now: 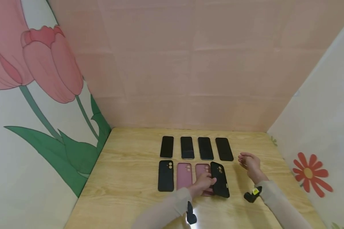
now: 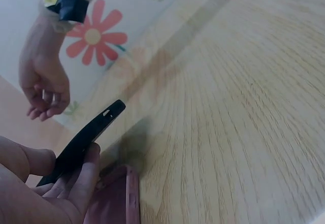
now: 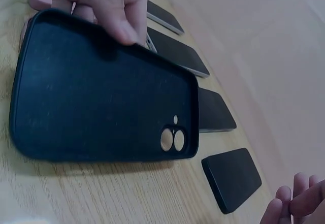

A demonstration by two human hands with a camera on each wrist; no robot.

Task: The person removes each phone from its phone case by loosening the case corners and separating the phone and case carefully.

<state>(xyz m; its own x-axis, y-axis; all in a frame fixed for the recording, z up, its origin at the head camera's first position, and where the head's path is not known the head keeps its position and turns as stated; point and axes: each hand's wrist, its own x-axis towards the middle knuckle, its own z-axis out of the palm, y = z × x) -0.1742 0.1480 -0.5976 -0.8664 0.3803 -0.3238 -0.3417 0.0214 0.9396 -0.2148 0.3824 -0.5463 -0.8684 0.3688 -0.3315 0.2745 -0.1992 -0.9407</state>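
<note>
My left hand (image 1: 204, 182) pinches a black phone case (image 1: 220, 179) along its left long edge, thumb on the near side and fingers behind. In the right wrist view the case (image 3: 101, 92) shows its hollow inner side, with the camera holes at one corner, and stands tilted above the wood. Under the left hand lies a pink phone case (image 1: 201, 169), partly hidden by the fingers. My right hand (image 1: 250, 165) hovers to the right of the phones with loosely bent fingers and holds nothing.
Along the back of the wooden table (image 1: 126, 165) runs a row of dark phones, from the leftmost phone (image 1: 167, 147) to the rightmost phone (image 1: 224, 149). In front lie another black case (image 1: 166, 176) and a second pink case (image 1: 184, 175). Walls enclose the table's back and sides.
</note>
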